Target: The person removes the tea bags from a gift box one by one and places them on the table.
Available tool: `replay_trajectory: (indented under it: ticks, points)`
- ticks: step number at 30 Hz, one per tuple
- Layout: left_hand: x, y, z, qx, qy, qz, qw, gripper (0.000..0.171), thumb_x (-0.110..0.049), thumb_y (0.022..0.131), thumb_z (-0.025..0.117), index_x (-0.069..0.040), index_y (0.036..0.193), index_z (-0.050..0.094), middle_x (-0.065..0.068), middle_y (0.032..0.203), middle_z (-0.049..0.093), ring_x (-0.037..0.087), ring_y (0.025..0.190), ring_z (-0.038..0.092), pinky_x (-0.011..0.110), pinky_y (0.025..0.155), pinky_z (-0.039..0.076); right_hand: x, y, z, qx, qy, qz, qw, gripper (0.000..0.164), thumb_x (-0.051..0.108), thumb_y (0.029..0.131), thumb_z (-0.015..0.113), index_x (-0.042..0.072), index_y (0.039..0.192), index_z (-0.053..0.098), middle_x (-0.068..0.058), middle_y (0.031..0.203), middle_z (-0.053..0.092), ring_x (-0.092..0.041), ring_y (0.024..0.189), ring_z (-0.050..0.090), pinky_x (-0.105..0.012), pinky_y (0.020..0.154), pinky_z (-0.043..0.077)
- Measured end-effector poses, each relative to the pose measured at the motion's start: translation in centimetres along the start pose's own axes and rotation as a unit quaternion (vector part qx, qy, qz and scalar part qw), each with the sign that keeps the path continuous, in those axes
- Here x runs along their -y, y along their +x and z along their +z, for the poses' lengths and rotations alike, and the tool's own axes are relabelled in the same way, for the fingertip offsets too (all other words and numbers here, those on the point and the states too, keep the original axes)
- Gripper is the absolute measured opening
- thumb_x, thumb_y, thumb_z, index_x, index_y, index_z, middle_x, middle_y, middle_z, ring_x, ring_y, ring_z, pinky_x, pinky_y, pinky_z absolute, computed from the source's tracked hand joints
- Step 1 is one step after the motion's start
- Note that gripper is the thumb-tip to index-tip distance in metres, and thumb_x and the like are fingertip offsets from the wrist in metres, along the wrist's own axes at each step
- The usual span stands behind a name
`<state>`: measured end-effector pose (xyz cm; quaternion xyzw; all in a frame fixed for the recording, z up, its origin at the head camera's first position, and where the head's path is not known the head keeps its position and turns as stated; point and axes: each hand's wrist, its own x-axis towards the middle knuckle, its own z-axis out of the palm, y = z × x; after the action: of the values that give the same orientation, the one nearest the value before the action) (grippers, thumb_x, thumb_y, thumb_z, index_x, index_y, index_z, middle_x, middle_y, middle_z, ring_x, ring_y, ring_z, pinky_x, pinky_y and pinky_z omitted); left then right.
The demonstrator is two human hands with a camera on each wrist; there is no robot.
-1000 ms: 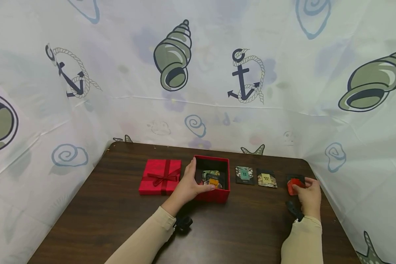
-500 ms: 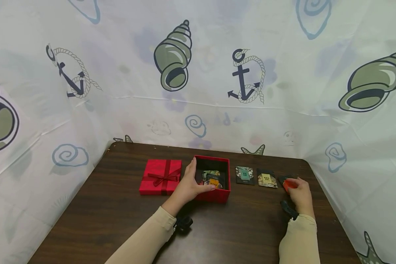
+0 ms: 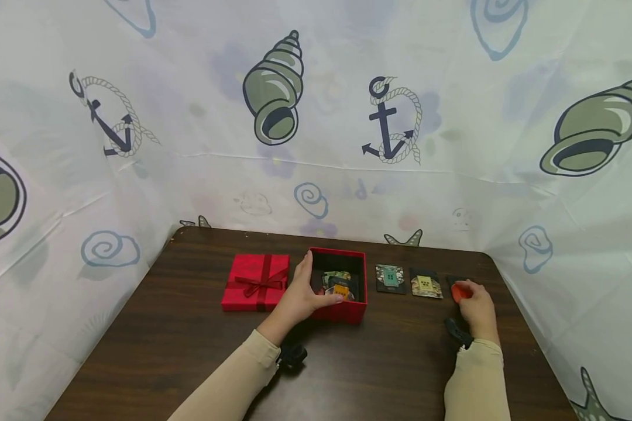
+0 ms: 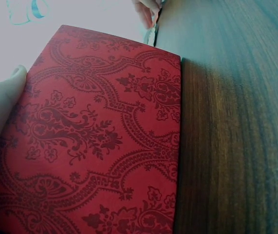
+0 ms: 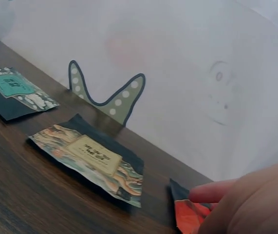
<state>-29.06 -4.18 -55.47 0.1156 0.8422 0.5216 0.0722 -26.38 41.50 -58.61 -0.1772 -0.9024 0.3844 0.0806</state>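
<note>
My left hand [image 3: 301, 294] grips the near-left corner of an open red gift box [image 3: 341, 314], its thumb over the front rim. A patterned red wall of the box [image 4: 95, 131] fills much of the left wrist view. Several small sachets lie inside, one with an orange label [image 3: 341, 290]. At the right my right hand [image 3: 478, 310] pinches a black sachet with a red-orange label [image 5: 187, 214] at the tabletop; the fingers hide part of it. To its left lie a yellow-labelled sachet [image 5: 92, 156] and a green-labelled sachet [image 5: 14, 90].
The red box lid [image 3: 244, 283] with a ribbon bow lies left of the box. Everything stands on a dark wooden table [image 3: 189, 345]. A printed cloth backdrop [image 3: 337, 117] rises behind the table and along both sides.
My right hand has moved a little to the left with the red-orange sachet, closer to the yellow-labelled one. The left hand and the box have stayed in place.
</note>
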Motion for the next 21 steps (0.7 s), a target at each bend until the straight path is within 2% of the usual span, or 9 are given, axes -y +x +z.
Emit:
replay_trajectory:
  ticks: [2, 5, 8, 14, 17, 19, 21]
  points:
    - [0.0, -0.1, 0.0, 0.000, -0.002, -0.001, 1.0000, 0.140, -0.060, 0.075, 0.096, -0.036, 0.177, 0.002, 0.010, 0.184, 0.012, 0.045, 0.165, 0.027, 0.073, 0.122, 0.039, 0.0, 0.0, 0.2, -0.015, -0.004, 0.004, 1.000, 0.052, -0.007, 0.092, 0.053, -0.007, 0.142, 0.063, -0.037, 0.164, 0.044, -0.058, 0.161, 0.026, -0.067, 0.132, 0.022]
    - [-0.1, -0.1, 0.0, -0.001, -0.005, -0.001, 1.0000, 0.140, -0.060, 0.075, 0.096, -0.035, 0.177, 0.003, 0.009, 0.184, 0.012, 0.045, 0.165, 0.027, 0.073, 0.122, 0.039, 0.1, 0.0, 0.5, -0.027, -0.011, 0.010, 1.000, 0.045, -0.003, 0.096, 0.060, -0.006, 0.141, 0.066, -0.035, 0.161, 0.048, -0.056, 0.157, 0.036, -0.067, 0.129, 0.028]
    - [-0.1, -0.1, 0.1, 0.000, -0.006, -0.001, 1.0000, 0.140, -0.060, 0.075, 0.096, -0.035, 0.177, 0.003, 0.009, 0.184, 0.012, 0.044, 0.165, 0.027, 0.072, 0.122, 0.040, 0.2, 0.0, 0.7, -0.031, -0.007, 0.015, 0.999, 0.042, 0.001, 0.099, 0.064, -0.005, 0.140, 0.066, -0.032, 0.162, 0.049, -0.056, 0.154, 0.040, -0.067, 0.128, 0.031]
    - [-0.1, 0.0, 0.1, 0.001, -0.003, 0.000, 1.0000, 0.140, -0.060, 0.075, 0.096, -0.035, 0.177, 0.003, 0.009, 0.184, 0.012, 0.044, 0.165, 0.028, 0.072, 0.122, 0.040, 0.1, 0.0, 1.0, -0.021, 0.052, 0.030, 0.998, 0.039, 0.007, 0.107, 0.064, -0.005, 0.145, 0.064, -0.026, 0.169, 0.042, -0.051, 0.167, 0.016, -0.063, 0.136, 0.013]
    - [-0.1, 0.0, 0.1, 0.002, -0.002, -0.001, 1.0000, 0.140, -0.059, 0.075, 0.096, -0.035, 0.177, 0.003, 0.009, 0.184, 0.012, 0.044, 0.165, 0.027, 0.072, 0.122, 0.039, 0.0, 0.0, 1.1, -0.019, 0.065, 0.028, 0.997, 0.040, 0.008, 0.108, 0.065, -0.006, 0.146, 0.063, -0.026, 0.169, 0.041, -0.048, 0.168, 0.011, -0.061, 0.137, 0.011]
    - [-0.1, -0.1, 0.0, 0.002, -0.002, -0.002, 1.0000, 0.140, -0.059, 0.075, 0.096, -0.035, 0.177, 0.002, 0.009, 0.184, 0.012, 0.044, 0.165, 0.028, 0.072, 0.122, 0.040, -0.1, -0.1, 1.2, -0.040, 0.076, 0.010, 0.996, 0.038, 0.006, 0.107, 0.066, -0.006, 0.143, 0.064, -0.026, 0.168, 0.042, -0.048, 0.168, 0.012, -0.061, 0.137, 0.012]
    - [-0.1, -0.1, 0.0, 0.002, -0.002, -0.002, 1.0000, 0.140, -0.059, 0.076, 0.096, -0.036, 0.177, 0.002, 0.009, 0.184, 0.012, 0.044, 0.165, 0.028, 0.072, 0.122, 0.040, -0.2, -0.1, 1.3, -0.077, 0.095, -0.017, 0.992, 0.036, 0.003, 0.104, 0.068, -0.005, 0.140, 0.068, -0.025, 0.167, 0.046, -0.048, 0.167, 0.017, -0.061, 0.136, 0.017]
